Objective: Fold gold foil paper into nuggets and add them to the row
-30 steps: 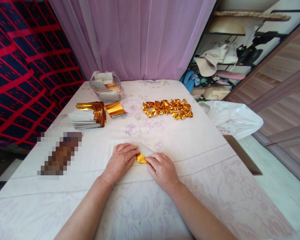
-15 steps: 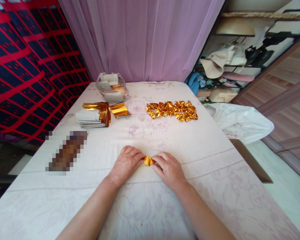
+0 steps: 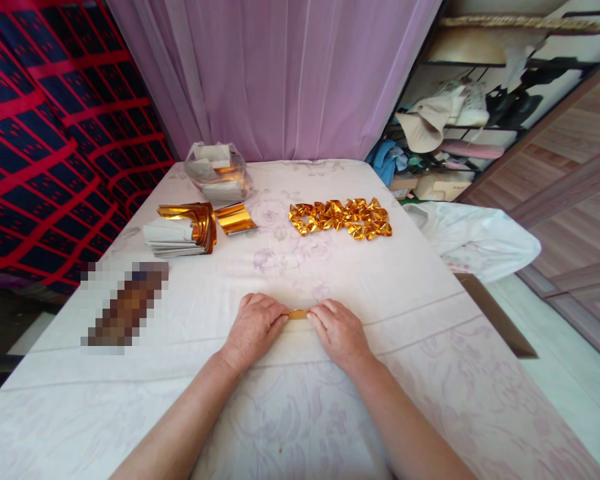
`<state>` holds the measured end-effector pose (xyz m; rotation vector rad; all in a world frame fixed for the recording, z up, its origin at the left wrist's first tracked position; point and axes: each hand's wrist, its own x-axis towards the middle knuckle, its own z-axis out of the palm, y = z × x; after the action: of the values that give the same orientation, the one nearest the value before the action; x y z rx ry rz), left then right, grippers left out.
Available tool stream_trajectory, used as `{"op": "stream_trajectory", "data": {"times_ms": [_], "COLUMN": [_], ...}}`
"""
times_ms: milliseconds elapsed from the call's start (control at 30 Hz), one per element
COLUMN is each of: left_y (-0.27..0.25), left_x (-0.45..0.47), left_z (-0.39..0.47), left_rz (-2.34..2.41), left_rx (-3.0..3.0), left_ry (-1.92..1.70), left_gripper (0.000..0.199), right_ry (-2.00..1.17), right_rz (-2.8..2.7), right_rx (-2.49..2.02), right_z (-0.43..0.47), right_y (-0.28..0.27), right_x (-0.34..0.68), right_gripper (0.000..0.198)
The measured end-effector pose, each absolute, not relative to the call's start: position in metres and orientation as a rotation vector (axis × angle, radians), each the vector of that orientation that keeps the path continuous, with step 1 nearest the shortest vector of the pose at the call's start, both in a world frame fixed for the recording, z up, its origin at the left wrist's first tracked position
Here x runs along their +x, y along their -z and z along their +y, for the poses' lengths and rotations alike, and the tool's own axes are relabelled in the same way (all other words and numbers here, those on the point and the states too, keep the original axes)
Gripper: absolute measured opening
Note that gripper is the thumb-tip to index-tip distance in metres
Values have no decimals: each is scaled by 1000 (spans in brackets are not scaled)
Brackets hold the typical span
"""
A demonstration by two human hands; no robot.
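Between my hands is a small folded piece of gold foil paper, seen as a narrow band low over the table. My left hand pinches its left end with thumb and fingers. At the opposite end, my right hand grips it the same way. Both ends are hidden under the fingertips. Farther back on the right lies a cluster of folded gold foil pieces. A stack of gold foil sheets with pale backs sits at the back left, with a single gold sheet beside it.
A clear plastic bag holding more sheets stands at the far left. A blurred-out item lies near the left edge of the flowered tablecloth. Beyond the right edge are a white bag and a shelf with a beige hat.
The gold piece has turned or flattened: its broad crinkled face showed before, and now only a slim strip does. Both hands keep their hold. The view has shifted slightly.
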<state>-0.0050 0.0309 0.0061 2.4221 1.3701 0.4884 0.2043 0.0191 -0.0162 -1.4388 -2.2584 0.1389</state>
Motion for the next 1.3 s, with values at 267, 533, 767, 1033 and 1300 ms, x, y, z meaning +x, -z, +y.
{"op": "stream_trajectory", "data": {"times_ms": [267, 533, 767, 1033, 1300], "left_y": [-20, -24, -19, -13, -5], "left_x": [7, 20, 19, 15, 9], "left_z": [31, 30, 29, 29, 29], "left_rz": [1571, 1716, 1761, 1715, 1648], "left_rx": [2331, 2425, 2466, 2347, 2372], "left_ry": [-294, -150, -142, -279, -364], "left_gripper": [17, 19, 15, 13, 23], "right_ry": [-71, -41, -35, -85, -134], "right_rz": [-2145, -2128, -2129, -2105, -2092], "right_rx": [-1576, -1691, -1786, -1783, -1657], "right_z": [23, 23, 24, 25, 24], "right_y": [20, 16, 13, 14, 18], "right_x": [197, 191, 187, 188, 197], "right_gripper": [21, 21, 19, 14, 17]}}
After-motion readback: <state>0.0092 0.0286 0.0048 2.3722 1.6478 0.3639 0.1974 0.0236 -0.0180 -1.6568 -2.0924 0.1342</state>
